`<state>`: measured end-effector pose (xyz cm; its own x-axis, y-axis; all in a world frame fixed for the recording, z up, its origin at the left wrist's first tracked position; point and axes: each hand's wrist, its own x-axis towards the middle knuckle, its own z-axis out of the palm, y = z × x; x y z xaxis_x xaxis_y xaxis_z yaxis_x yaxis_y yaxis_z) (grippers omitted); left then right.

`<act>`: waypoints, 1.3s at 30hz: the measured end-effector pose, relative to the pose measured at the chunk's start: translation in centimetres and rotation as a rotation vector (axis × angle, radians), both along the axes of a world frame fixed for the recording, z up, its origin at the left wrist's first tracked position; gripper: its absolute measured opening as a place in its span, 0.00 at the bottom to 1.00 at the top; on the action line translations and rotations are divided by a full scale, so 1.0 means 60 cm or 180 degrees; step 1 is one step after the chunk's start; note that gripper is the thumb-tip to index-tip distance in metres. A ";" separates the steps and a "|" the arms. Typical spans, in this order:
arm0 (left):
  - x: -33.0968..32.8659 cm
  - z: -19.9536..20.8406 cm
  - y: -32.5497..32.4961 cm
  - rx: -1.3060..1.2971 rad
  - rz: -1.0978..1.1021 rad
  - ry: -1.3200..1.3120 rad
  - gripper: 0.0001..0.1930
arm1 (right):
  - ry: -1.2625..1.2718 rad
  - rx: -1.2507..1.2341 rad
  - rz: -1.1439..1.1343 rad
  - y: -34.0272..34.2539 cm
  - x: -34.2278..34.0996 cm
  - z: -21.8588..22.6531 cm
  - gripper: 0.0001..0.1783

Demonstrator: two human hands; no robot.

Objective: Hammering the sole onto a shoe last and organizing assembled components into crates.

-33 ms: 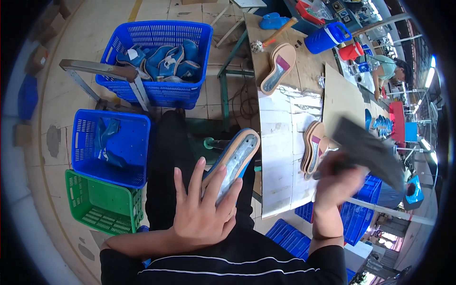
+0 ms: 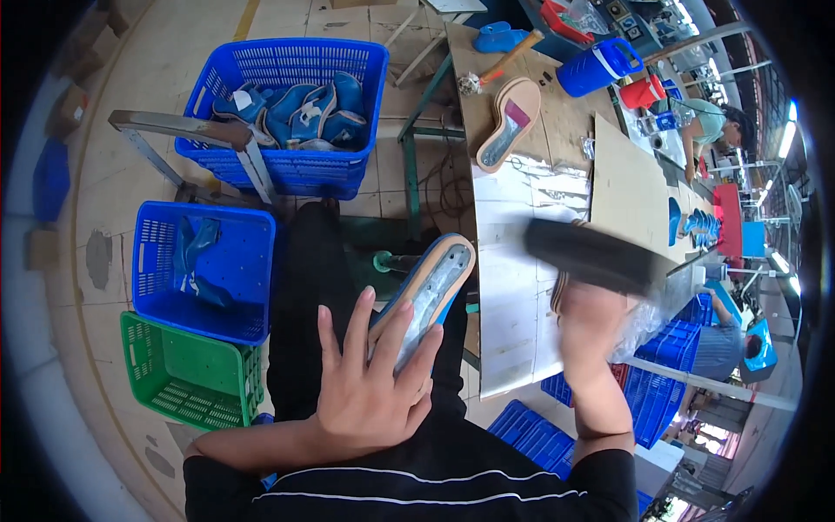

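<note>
Two bare hands are at work beside the table point(image 2: 557, 87). Just off its left edge, a blue shoe point(image 2: 426, 300) lies bottom up and slanted, showing a tan rim and a grey strip down the middle. A metal post point(image 2: 400, 263) juts toward its side. The left hand point(image 2: 374, 391) rests palm down over the near end of the shoe, its grip spread, fingers fanned. The right hand point(image 2: 594, 322) is raised over the table's near part, its grip closed on a long dark slab point(image 2: 596, 254); motion blurs both, so how the fingers wrap it cannot be told.

A white sheet point(image 2: 513, 331) covers the table's near left corner. Close to the left edge, farther up, lies a stack of tan soles point(image 2: 513, 122); a second stack point(image 2: 557, 294) is mostly hidden behind the right hand. Near the far left corner are a wooden-handled tool point(image 2: 509, 63) and a small blue shoe-shaped piece point(image 2: 500, 37). A blue jug point(image 2: 600, 68) stands toward the far right. Left of the person, a blue crate point(image 2: 380, 65) holds blue uppers point(image 2: 304, 113).
</note>
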<state>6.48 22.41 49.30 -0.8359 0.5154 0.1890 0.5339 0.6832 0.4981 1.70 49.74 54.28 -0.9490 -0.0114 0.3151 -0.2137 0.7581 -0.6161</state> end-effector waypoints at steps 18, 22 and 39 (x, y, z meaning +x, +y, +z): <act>0.009 0.007 0.001 -0.0173 0.0058 0.0006 0.34 | 0.1198 -0.1430 -0.1106 0.023 0.078 0.018 0.30; 0.005 0.010 0.001 -0.0186 0.0066 0.0061 0.34 | 0.1176 -0.1468 -0.1012 0.007 0.088 -0.018 0.23; 0.005 0.008 -0.007 -0.0106 0.0051 -0.0067 0.34 | -0.0684 -0.0466 -0.0423 -0.016 0.064 -0.067 0.13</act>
<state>6.75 22.02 49.77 -0.8476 0.5077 0.1543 0.5125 0.7079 0.4860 5.51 48.76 50.24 -0.9843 0.1483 0.0960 0.0288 0.6705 -0.7413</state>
